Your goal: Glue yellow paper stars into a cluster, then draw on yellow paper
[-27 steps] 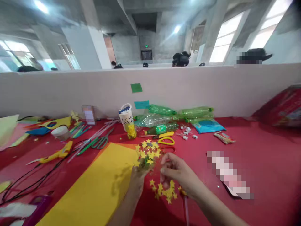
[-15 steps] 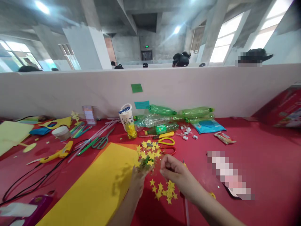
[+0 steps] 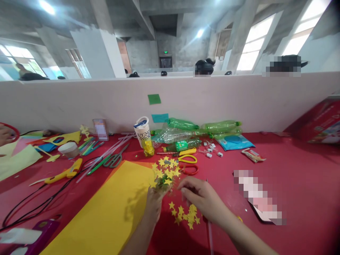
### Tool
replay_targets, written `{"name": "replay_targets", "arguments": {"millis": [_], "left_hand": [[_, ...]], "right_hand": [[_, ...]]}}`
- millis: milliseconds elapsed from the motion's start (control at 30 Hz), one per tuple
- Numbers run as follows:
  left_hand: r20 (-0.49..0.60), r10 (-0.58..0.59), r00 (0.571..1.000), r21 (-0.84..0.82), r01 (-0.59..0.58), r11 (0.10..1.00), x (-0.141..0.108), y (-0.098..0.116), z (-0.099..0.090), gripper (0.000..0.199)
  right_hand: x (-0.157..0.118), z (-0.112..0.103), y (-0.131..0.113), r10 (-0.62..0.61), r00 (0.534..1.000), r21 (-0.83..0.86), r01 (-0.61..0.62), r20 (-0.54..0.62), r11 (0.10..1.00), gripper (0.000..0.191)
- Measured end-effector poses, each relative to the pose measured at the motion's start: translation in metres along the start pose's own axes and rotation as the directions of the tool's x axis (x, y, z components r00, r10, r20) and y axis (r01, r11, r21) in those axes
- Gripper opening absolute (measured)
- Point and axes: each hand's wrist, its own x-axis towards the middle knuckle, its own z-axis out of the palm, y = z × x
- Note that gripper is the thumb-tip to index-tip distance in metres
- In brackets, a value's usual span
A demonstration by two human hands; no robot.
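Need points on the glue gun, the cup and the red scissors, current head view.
Glue gun (image 3: 60,175): head view, on its yellow body.
Cup (image 3: 142,134): head view, on its white side wall.
Red scissors (image 3: 191,173): head view, on the lower rim of the red handle loop.

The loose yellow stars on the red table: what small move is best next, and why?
Perhaps lower the right hand and pinch one loose star, if its fingers are empty, which I cannot tell: the stars lie near it, and the left hand holds the star-covered bunch.
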Motion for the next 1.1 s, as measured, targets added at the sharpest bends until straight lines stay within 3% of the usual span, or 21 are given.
{"name": "replay_targets", "arguments": {"millis": [167,333,500,633,867,1000,1100], "left_hand": [[0.002,0.007,1.000,0.010,-0.007,1.000,-0.001,0.004,0.004,0.019],[-0.017,-0.030,0.999,0.013,0.030,0.999,-0.004,0.005,0.007,0.017],[-0.059,-0.056,0.997,-0.012,0.056,0.998,-0.009,0.009,0.010,0.021],[-0.011,-0.054,0.998,-0.029,0.053,0.998,-0.011,0.015,0.014,0.020],[0.014,-0.057,0.998,-0.005,0.057,0.998,-0.010,0.010,0.009,0.015],[-0.004,-0.061,0.998,-0.017,0.061,0.998,-0.010,0.011,0.010,0.015],[-0.022,-0.067,0.998,-0.048,0.066,0.997,-0.010,0.014,0.014,0.017]], "right_hand": [[-0.003,0.001,-0.002,-0.165,0.985,-0.199,0.151,-0.052,0.968,0.007],[-0.006,0.004,0.001,-0.260,0.962,-0.435,0.199,-0.085,0.878,0.011],[-0.010,0.002,-0.006,-0.295,0.954,-0.593,0.264,0.046,0.761,0.022],[-0.012,0.002,-0.010,-0.323,0.943,-0.651,0.294,0.078,0.700,0.023],[-0.018,-0.002,-0.012,-0.342,0.939,-0.623,0.282,0.026,0.729,0.032],[-0.023,-0.008,-0.017,-0.371,0.927,-0.573,0.277,-0.050,0.771,0.019],[-0.022,-0.007,-0.017,-0.321,0.946,-0.572,0.235,-0.051,0.785,0.013]]}}
